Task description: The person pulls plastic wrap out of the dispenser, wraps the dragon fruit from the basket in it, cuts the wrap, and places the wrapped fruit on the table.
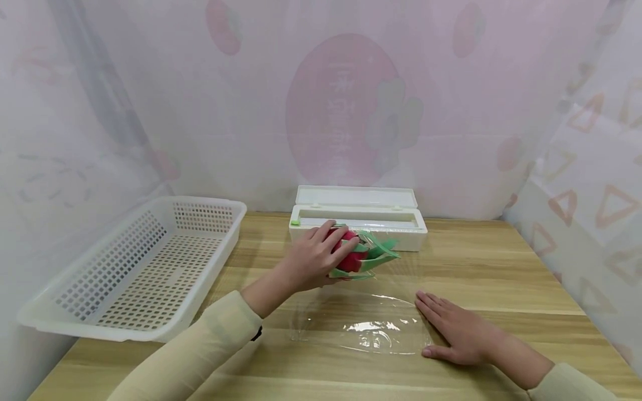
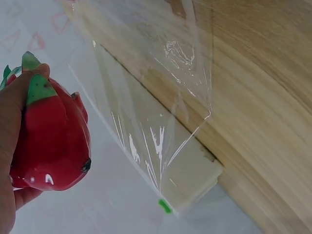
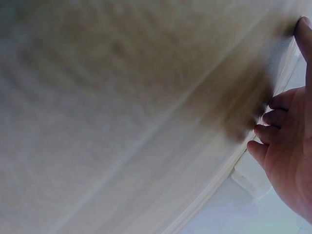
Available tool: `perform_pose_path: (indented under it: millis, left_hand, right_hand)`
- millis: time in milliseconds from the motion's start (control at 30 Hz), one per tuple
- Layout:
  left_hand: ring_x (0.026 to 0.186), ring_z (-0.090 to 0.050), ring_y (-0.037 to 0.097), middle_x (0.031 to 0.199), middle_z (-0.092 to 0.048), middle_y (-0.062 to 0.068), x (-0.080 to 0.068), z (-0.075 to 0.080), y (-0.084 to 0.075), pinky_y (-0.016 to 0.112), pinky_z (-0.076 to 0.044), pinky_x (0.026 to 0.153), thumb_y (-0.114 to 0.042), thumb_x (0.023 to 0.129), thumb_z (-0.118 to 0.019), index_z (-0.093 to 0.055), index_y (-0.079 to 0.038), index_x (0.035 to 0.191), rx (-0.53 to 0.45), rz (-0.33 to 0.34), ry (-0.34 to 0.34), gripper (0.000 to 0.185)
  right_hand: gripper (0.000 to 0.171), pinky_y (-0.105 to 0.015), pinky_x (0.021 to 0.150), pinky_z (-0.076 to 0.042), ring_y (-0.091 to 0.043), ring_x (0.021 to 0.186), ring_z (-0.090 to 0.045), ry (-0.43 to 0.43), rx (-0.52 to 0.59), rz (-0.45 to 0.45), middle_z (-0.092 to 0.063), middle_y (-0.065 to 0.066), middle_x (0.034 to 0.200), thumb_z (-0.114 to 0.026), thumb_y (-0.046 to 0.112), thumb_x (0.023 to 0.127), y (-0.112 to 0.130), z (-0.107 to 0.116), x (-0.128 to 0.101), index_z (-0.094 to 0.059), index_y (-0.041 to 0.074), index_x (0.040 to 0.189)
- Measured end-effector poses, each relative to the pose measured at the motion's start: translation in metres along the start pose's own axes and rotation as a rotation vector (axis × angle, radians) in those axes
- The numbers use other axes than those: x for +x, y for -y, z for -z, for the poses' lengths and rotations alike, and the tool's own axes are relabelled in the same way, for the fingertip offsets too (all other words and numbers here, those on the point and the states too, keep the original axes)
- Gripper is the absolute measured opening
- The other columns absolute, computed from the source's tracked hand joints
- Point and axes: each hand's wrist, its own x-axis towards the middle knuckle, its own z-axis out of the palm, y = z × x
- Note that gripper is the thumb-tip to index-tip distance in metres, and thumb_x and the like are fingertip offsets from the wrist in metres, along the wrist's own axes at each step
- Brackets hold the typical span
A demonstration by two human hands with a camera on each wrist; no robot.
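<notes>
Near the table's [image 1: 501, 267] far edge, I log left hand [image 1: 312, 257] grasping dragon fruit [image 1: 355, 260]; right hand [image 1: 460, 333] released, flat beside clear film [image 1: 371, 327].

head: soft, bright | film [image 1: 371, 326]: white glare | right wrist: tabletop [image 3: 122, 53] blurred

Your fruit [image 2: 53, 141] gleams, glossy and smooth | your film [image 1: 371, 328] shines, clear plastic | box [image 1: 406, 239], smooth plastic | basket [image 1: 165, 273], perforated plastic | table [image 1: 501, 278], grained wood | your sleeve [image 1: 195, 340], matt cloth

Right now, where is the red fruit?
In the head view, the red fruit is just right of centre, held in the left hand, before the open white box.
</notes>
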Motion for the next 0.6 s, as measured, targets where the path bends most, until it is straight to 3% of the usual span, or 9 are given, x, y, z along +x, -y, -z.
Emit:
perform_pose_path:
  millis: [300,600]
  left_hand:
    - [0.115,-0.049,0.036,0.128,-0.055,0.014,0.014,-0.017,-0.009,0.04,-0.052,0.083,-0.062,0.07,-0.076,-0.049,-0.014,0.137,-0.015,-0.034,0.042,0.087]
    - [0.111,-0.049,0.034,0.126,-0.055,0.012,0.022,-0.031,-0.017,0.037,-0.051,0.077,-0.062,0.069,-0.077,-0.053,-0.016,0.137,-0.023,-0.055,0.072,0.085]
  right_hand:
    - [0.089,-0.049,0.105,-0.036,-0.036,0.137,-0.035,0.034,0.006,-0.012,-0.034,-0.021,0.151,-0.047,0.066,0.092,-0.002,0.001,0.001,-0.037,-0.004,0.146]
    - [0.088,-0.049,0.103,-0.037,-0.037,0.135,-0.036,0.033,0.016,-0.008,-0.035,-0.021,0.15,-0.048,0.065,0.092,-0.001,0.002,0.001,-0.038,-0.005,0.145]
